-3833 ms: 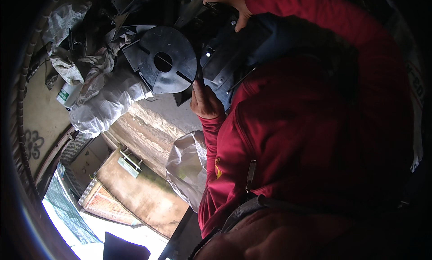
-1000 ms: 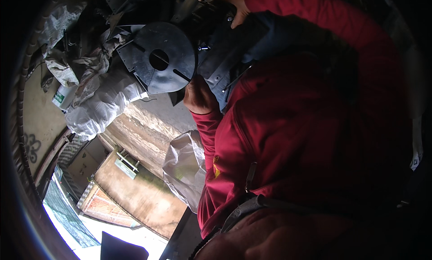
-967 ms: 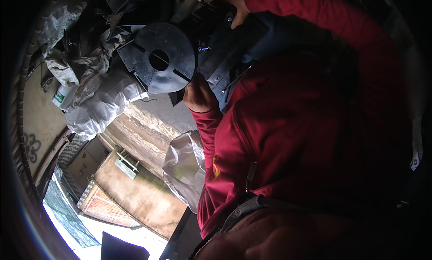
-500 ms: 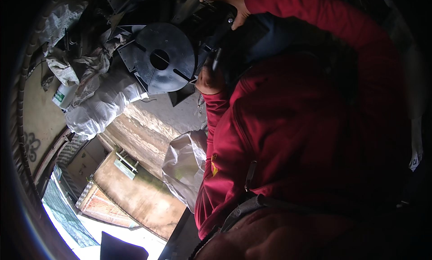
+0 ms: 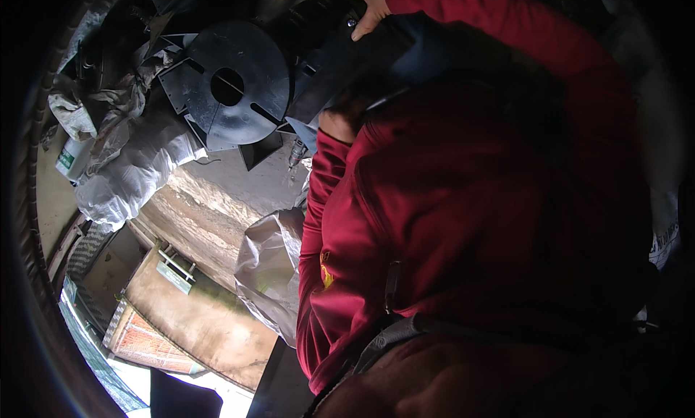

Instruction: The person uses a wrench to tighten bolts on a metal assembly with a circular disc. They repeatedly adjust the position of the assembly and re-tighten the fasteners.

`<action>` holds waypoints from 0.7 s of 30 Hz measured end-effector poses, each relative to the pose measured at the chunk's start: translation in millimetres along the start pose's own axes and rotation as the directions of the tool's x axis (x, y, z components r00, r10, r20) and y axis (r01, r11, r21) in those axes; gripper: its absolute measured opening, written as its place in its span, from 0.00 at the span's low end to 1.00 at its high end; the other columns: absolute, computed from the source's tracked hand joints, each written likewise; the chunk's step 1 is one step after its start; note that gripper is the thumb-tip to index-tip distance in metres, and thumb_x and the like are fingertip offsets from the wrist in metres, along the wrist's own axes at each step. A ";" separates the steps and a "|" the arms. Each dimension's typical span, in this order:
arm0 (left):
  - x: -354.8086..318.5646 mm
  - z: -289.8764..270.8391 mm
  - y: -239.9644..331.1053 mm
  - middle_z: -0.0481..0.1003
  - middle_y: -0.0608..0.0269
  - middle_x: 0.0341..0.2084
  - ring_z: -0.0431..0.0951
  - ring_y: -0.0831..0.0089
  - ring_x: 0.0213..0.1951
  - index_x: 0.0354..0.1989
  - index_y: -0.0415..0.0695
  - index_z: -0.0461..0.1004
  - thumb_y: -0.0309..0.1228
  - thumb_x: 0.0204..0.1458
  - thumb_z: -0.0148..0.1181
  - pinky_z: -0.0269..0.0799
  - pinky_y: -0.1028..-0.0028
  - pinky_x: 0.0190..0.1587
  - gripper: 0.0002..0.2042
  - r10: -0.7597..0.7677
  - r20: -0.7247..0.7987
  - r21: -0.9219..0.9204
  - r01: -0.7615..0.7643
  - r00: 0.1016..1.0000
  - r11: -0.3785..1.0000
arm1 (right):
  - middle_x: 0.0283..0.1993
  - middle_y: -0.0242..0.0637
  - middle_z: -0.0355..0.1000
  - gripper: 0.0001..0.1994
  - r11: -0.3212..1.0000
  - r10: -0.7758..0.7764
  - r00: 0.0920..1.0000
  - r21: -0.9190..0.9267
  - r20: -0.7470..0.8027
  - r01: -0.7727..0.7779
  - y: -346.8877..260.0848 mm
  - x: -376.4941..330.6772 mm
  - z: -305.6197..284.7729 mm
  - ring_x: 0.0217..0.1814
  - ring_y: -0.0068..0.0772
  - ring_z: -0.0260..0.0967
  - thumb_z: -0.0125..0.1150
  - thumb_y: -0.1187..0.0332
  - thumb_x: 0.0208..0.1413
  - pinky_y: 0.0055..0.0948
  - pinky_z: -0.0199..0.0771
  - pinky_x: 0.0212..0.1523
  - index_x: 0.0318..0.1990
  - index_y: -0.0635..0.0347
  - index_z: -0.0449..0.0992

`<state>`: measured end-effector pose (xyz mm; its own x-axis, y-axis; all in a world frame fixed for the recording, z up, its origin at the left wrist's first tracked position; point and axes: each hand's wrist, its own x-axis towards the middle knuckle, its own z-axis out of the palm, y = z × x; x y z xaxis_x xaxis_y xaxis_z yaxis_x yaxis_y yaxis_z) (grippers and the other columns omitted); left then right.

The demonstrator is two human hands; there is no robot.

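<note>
Left hand now tucked higher behind dark flat panel at upper centre, grip hidden; right hand clasping its top edge beside round black slotted disc.

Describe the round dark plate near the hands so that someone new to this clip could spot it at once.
Start from the red sleeve that fills the right half, then look up and left, past the left hand. The black round disc lies there above the white sacks. Its centre hole and radial slots mark it out.
</note>
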<state>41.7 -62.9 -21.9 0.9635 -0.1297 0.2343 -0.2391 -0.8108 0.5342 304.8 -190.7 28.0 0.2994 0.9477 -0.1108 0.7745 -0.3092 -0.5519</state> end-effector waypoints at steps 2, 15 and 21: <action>15.2 15.2 5.2 0.77 0.52 0.26 0.79 0.54 0.29 0.28 0.46 0.79 0.37 0.46 0.56 0.74 0.60 0.32 0.10 -0.262 0.295 0.163 0.222 0.919 0.961 | 0.40 0.56 0.73 0.56 0.999 -0.008 1.000 -0.051 -0.010 0.007 -2.4 3.0 0.1 0.39 0.59 0.72 0.73 0.40 0.27 0.46 0.71 0.40 0.67 0.48 0.50; 30.3 4.6 7.6 0.78 0.53 0.38 0.80 0.61 0.38 0.45 0.47 0.77 0.32 0.46 0.64 0.74 0.67 0.40 0.15 -0.028 0.237 -0.086 0.050 0.971 0.995 | 0.37 0.55 0.74 0.55 0.996 0.033 0.999 -0.087 0.014 -0.031 -5.3 -1.1 -7.9 0.37 0.57 0.72 0.71 0.38 0.28 0.44 0.71 0.40 0.66 0.48 0.52; 4.4 -50.1 15.8 0.79 0.58 0.26 0.80 0.63 0.23 0.50 0.42 0.70 0.30 0.38 0.73 0.73 0.70 0.25 0.28 -0.343 -0.586 -0.004 0.420 0.735 0.908 | 0.38 0.54 0.74 0.54 0.995 0.029 0.999 -0.093 -0.020 -0.031 -6.1 -2.6 -7.1 0.36 0.57 0.73 0.71 0.39 0.28 0.44 0.72 0.38 0.65 0.48 0.53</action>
<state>36.1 -47.8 28.3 0.7191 0.5166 0.4648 0.1867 -0.7879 0.5868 303.3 -191.9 37.6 0.3330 0.9364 -0.1106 0.8132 -0.3446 -0.4691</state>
